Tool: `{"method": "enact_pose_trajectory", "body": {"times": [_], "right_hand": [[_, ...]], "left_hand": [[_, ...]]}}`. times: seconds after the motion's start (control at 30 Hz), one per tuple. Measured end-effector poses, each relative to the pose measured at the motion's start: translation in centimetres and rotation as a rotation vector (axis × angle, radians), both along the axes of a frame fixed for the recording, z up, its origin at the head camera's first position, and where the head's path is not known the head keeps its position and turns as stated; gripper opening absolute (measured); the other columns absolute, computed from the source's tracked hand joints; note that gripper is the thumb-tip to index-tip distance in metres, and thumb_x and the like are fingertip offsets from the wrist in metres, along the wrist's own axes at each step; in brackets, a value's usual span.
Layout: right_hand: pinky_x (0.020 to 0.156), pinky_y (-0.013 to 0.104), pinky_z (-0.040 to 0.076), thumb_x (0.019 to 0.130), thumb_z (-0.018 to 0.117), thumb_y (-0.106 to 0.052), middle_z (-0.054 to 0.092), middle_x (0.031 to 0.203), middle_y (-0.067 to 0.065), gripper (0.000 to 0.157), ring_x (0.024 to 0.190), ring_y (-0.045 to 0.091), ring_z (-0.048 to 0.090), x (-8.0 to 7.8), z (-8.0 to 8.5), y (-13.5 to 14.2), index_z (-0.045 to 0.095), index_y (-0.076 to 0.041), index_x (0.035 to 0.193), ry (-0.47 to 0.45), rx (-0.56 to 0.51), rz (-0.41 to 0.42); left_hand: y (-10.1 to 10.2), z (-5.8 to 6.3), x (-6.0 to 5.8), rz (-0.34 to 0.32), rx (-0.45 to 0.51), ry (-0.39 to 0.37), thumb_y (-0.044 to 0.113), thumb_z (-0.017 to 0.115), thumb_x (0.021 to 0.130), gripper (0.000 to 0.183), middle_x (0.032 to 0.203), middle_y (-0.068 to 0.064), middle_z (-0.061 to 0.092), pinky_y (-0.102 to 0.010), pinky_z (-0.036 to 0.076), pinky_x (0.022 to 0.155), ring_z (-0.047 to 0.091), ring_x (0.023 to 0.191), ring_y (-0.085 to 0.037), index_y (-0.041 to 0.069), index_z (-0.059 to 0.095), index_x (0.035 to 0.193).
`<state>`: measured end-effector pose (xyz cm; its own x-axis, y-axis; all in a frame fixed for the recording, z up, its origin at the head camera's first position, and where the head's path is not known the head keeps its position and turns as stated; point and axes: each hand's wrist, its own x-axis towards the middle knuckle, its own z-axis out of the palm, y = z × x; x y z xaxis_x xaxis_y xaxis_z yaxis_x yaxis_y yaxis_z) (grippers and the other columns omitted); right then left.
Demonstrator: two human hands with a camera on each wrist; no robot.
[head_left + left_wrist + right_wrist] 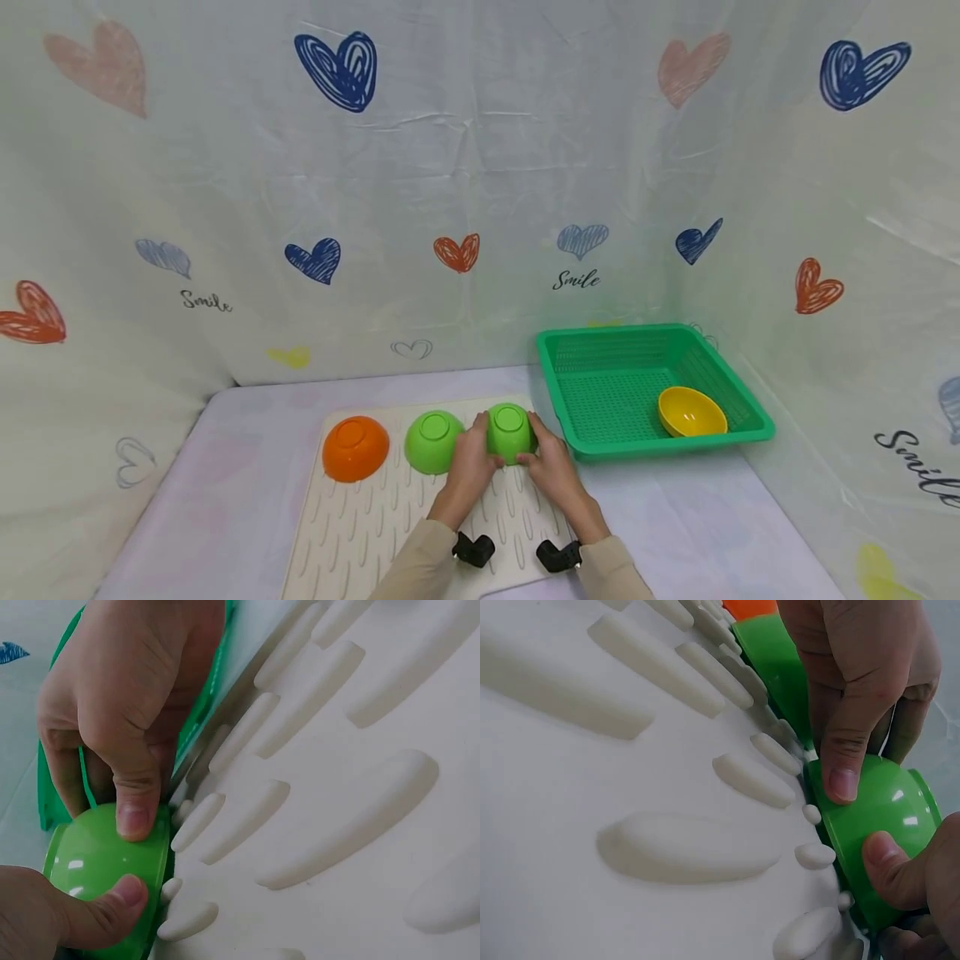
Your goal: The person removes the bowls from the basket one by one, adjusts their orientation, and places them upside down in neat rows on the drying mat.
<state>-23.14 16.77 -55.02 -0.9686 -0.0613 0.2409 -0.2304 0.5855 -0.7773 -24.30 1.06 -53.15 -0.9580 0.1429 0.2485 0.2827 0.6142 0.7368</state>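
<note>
Both hands hold a small light-green bowl point(509, 433), upside down at the back right of a cream ridged mat point(375, 521). My left hand point(471, 462) grips its left side and my right hand point(553, 467) its right side. Both thumbs press on the near wall of the bowl, while the other fingers reach round the sides, partly hidden. In the right wrist view, the rim of the bowl point(881, 825) is right at the mat's ridges. Just left of my left hand, another green bowl point(435, 442) lies upside down on the mat.
An orange bowl point(356, 449) lies upside down at the mat's back left. To the right of the mat stands a green plastic basket point(600, 398) with a yellow bowl point(692, 412) in it. A heart-patterned curtain point(480, 192) hangs behind the table.
</note>
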Motion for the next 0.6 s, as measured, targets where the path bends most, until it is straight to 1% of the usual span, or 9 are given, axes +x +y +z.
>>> {"method": "enact_pose_trajectory", "body": {"times": [0.1,0.27,0.37,0.43,0.5,0.6], "right_hand": [[0.115,0.055,0.040,0.084,0.076,0.007,0.040,0.153,0.038,0.077,0.143,0.048,0.042,0.2,-0.1,-0.1,0.037,0.015,0.150,-0.014,0.002,-0.015],[0.114,0.056,0.040,0.085,0.074,0.008,0.038,0.153,0.040,0.077,0.143,0.050,0.041,0.4,0.0,-0.3,0.036,0.016,0.151,-0.037,0.010,-0.019],[0.114,0.056,0.040,0.086,0.074,0.009,0.037,0.153,0.040,0.076,0.143,0.050,0.040,0.4,0.1,-0.4,0.035,0.015,0.151,-0.037,0.011,-0.020],[0.115,0.056,0.039,0.086,0.074,0.009,0.037,0.153,0.040,0.076,0.144,0.050,0.039,0.3,0.2,-0.4,0.035,0.015,0.151,-0.033,0.011,-0.021],[0.114,0.056,0.039,0.086,0.074,0.009,0.037,0.153,0.041,0.076,0.144,0.050,0.039,0.3,0.2,-0.5,0.036,0.016,0.151,-0.025,0.012,-0.015],[0.115,0.056,0.039,0.086,0.073,0.009,0.036,0.153,0.041,0.076,0.144,0.050,0.038,0.2,0.1,-0.5,0.035,0.016,0.151,-0.031,0.015,-0.008]], "left_hand": [[0.1,0.1,0.2,-0.010,0.008,-0.010,-0.013,0.087,0.066,0.087,0.141,-0.040,0.052,-0.052,0.052,0.104,0.057,0.128,-0.051,-0.017,0.047,0.142],[0.1,0.2,0.6,-0.031,0.017,-0.017,-0.015,0.084,0.069,0.085,0.143,-0.040,0.050,-0.054,0.052,0.104,0.056,0.129,-0.050,-0.017,0.044,0.144],[0.1,0.3,0.7,-0.036,0.006,-0.012,-0.015,0.084,0.070,0.085,0.144,-0.041,0.048,-0.054,0.052,0.104,0.056,0.129,-0.051,-0.018,0.043,0.144],[0.1,0.5,0.7,-0.043,0.000,-0.016,-0.015,0.083,0.071,0.084,0.146,-0.042,0.045,-0.055,0.049,0.107,0.052,0.133,-0.052,-0.020,0.041,0.144],[0.2,0.9,0.7,-0.046,-0.018,-0.014,-0.017,0.081,0.071,0.084,0.147,-0.043,0.044,-0.055,0.049,0.108,0.050,0.134,-0.053,-0.020,0.041,0.144],[0.0,1.8,1.0,-0.058,-0.027,-0.012,-0.018,0.076,0.073,0.081,0.148,-0.042,0.043,-0.054,0.047,0.109,0.048,0.136,-0.052,-0.020,0.039,0.145]]}}
